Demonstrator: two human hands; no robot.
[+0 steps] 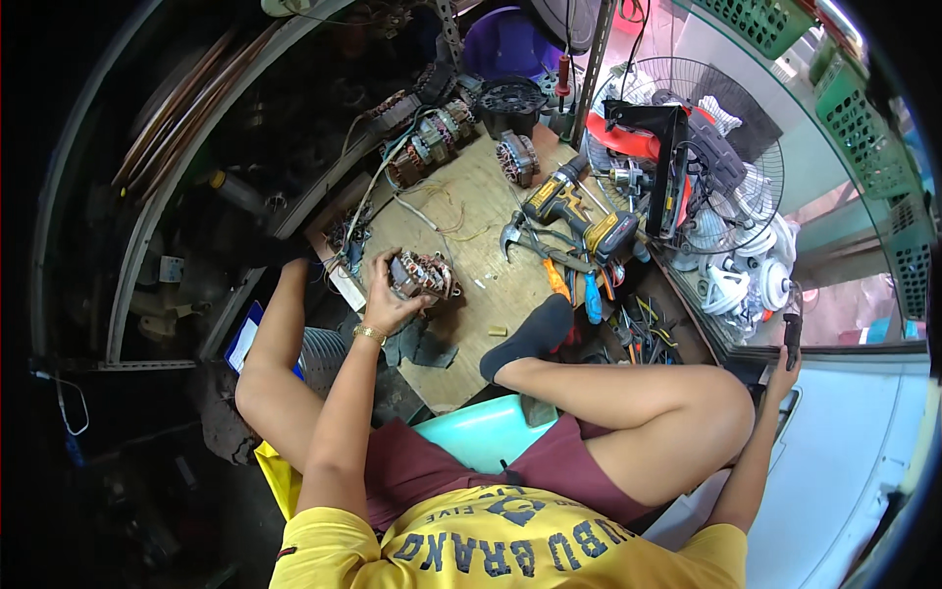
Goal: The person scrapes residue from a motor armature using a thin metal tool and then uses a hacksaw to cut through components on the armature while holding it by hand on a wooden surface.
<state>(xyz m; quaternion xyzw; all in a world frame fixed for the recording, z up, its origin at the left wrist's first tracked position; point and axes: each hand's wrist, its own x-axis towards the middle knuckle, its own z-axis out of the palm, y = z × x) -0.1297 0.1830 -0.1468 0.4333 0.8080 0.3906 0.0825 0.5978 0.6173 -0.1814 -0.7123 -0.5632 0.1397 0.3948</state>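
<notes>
My left hand (385, 302) is closed on a motor stator (424, 273) with copper windings, held at the left part of a wooden board (476, 363). Loose wires (442, 224) lie just behind it, and a dark cloth (427, 348) lies below it. Far out to the right, beside the glass case's frame, my right hand (785, 368) grips a black-handled tool (792, 332), whose working end is too small to make out.
More stators (515, 157) stand at the back. A cordless drill (608, 234), a hammer (508, 236) and screwdrivers lie right of centre, with several pliers (643, 329) below. My socked foot (530, 334) rests on the board. A glass case of fan parts (731, 285) borders the right.
</notes>
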